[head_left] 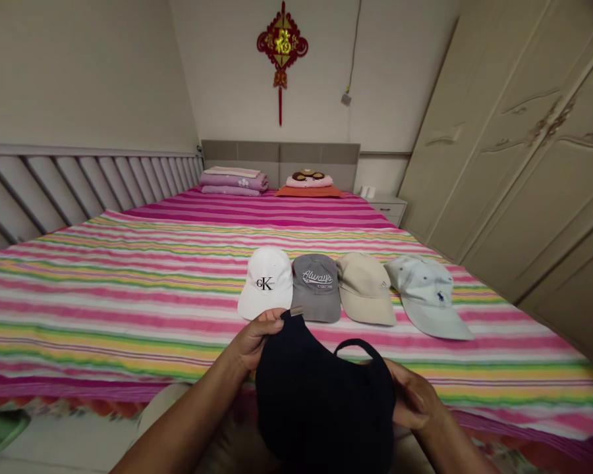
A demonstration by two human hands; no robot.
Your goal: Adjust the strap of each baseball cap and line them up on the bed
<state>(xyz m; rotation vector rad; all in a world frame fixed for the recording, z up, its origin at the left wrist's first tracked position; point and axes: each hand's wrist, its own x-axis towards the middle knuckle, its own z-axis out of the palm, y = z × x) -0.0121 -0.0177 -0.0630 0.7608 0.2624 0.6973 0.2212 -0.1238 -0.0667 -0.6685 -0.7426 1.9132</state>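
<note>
Between my two hands hangs a black baseball cap [326, 401], held in front of the bed's near edge. My left hand [257, 339] pinches its rim at the upper left, near a small metal buckle [297, 311]. On the cap's right side, my right hand [414, 396] grips the edge, close to a looped back strap [360, 342]. Just beyond, a row of caps lies on the bed: a white one [267, 280], a grey one with white lettering [317, 286], a beige one [366, 286] and a pale mint one [429, 293].
A striped sheet [128, 296] covers the bed. Folded bedding [234, 181] and pillows [309, 187] sit against the headboard [321, 158]. A metal rail [103, 178] runs along the left, a wardrobe [514, 131] along the right. A nightstand [390, 209] stands at the far right corner.
</note>
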